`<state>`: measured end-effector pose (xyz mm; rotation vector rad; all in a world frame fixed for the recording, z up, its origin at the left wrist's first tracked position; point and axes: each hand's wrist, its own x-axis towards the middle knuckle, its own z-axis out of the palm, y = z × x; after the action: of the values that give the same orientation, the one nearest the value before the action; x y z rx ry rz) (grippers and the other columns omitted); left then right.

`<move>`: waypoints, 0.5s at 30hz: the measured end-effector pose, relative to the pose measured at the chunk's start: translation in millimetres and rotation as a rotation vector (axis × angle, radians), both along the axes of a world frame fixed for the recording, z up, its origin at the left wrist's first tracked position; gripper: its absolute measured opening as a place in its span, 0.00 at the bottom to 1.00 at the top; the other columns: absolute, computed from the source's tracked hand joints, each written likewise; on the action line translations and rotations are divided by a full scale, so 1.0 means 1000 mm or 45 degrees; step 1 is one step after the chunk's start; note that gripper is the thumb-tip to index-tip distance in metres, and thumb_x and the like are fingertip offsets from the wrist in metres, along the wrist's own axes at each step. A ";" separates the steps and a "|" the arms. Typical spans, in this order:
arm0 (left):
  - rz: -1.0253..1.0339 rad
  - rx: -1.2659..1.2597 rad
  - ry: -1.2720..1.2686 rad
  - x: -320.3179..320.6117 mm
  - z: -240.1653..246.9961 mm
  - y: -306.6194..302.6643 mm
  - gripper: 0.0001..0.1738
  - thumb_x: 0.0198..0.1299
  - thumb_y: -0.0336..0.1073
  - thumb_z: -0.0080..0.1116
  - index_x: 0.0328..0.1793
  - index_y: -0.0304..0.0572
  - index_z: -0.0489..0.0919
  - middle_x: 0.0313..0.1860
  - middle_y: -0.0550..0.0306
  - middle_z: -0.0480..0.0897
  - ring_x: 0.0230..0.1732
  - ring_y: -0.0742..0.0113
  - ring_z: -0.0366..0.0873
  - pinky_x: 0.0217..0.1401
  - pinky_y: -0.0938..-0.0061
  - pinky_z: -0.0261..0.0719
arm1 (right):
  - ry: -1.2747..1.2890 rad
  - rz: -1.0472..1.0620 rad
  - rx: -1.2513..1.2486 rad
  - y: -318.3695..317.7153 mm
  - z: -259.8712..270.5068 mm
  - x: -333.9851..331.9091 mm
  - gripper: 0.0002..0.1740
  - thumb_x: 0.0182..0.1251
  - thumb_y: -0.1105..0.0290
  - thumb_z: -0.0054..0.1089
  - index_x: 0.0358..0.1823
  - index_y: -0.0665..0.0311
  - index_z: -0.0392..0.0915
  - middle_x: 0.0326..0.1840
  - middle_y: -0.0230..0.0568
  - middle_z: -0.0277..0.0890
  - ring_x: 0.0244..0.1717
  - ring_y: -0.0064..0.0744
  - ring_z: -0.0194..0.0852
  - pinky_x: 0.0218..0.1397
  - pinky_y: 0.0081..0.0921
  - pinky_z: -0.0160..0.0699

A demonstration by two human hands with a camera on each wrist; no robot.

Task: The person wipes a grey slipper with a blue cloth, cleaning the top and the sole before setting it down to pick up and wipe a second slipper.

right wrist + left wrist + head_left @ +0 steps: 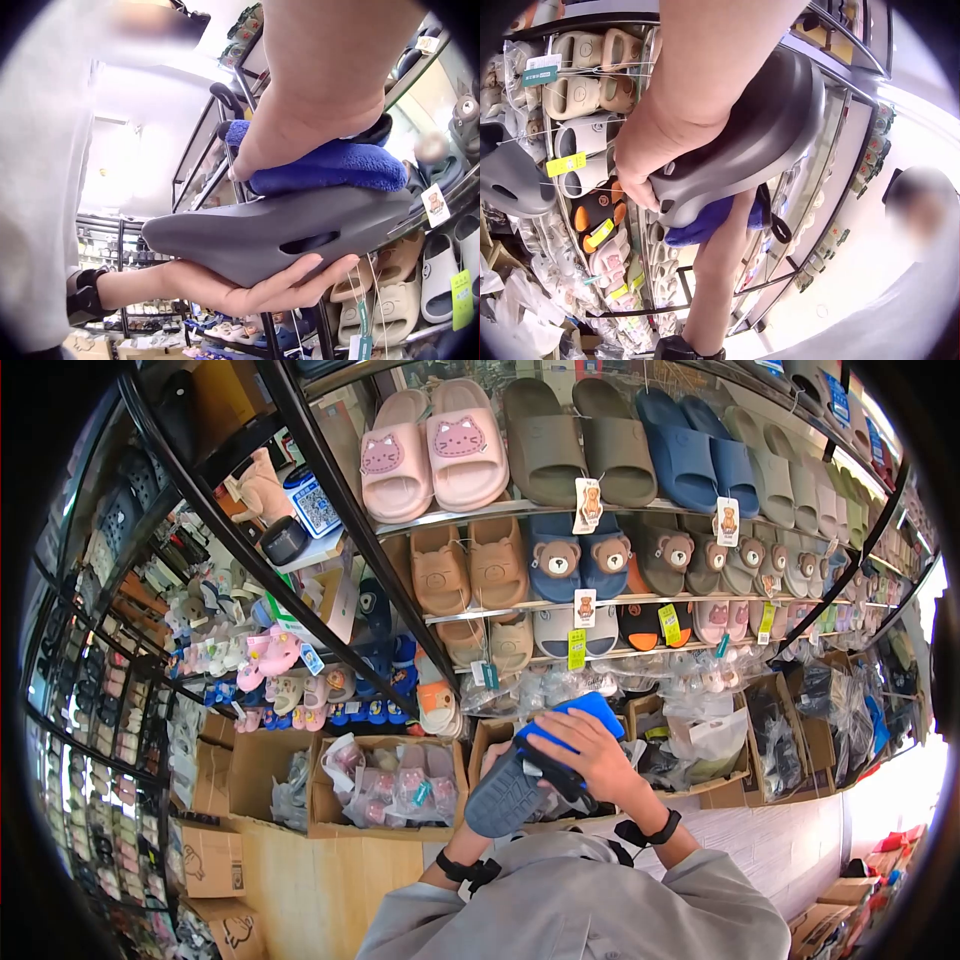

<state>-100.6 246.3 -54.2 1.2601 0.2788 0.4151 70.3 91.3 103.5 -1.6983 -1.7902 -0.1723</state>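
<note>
My left hand (247, 296) holds a dark grey clog (503, 800) from beneath, fingers spread along its side. In the head view the clog's ridged sole shows, and most of that hand is hidden behind it. My right hand (590, 752) grips a blue fuzzy cleaning cloth (330, 169) with a black strap (780, 225), its fingers laid over the top. The cloth lies against the clog. Another dark grey clog (514, 180) appears at the left of the left wrist view, with thin white strings running toward my left hand.
Shelves ahead carry rows of slippers, among them pink cat slippers (466, 445) and blue bear slippers (582, 555), some with hanging tags. Below stand cardboard boxes (270, 790) of bagged footwear. A black rack post (350, 510) rises at left. Wooden flooring (310, 890) shows below.
</note>
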 end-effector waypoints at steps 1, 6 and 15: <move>0.003 -0.094 -0.043 0.004 0.011 -0.002 0.38 0.70 0.35 0.71 0.81 0.42 0.64 0.72 0.52 0.78 0.65 0.65 0.82 0.67 0.66 0.84 | -0.010 -0.050 0.016 0.000 0.002 0.000 0.40 0.68 0.52 0.76 0.80 0.56 0.77 0.82 0.47 0.75 0.82 0.52 0.71 0.87 0.53 0.65; 0.022 -0.327 -0.177 0.001 0.063 -0.007 0.37 0.66 0.29 0.75 0.76 0.42 0.65 0.68 0.53 0.79 0.65 0.68 0.81 0.68 0.72 0.85 | -0.062 -0.158 0.044 -0.001 0.001 -0.016 0.40 0.68 0.53 0.76 0.80 0.56 0.77 0.81 0.48 0.74 0.82 0.52 0.71 0.86 0.54 0.66; -0.054 -0.126 -0.299 -0.010 0.033 -0.001 0.47 0.66 0.31 0.77 0.86 0.46 0.60 0.79 0.48 0.74 0.76 0.62 0.76 0.78 0.66 0.79 | -0.150 0.122 -0.140 -0.009 -0.012 -0.025 0.56 0.46 0.64 0.75 0.86 0.53 0.70 0.88 0.45 0.66 0.88 0.47 0.63 0.91 0.51 0.58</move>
<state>-110.9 245.0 -21.0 1.1070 0.0724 0.5024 45.2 82.4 91.4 -1.7042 -1.9969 -0.1372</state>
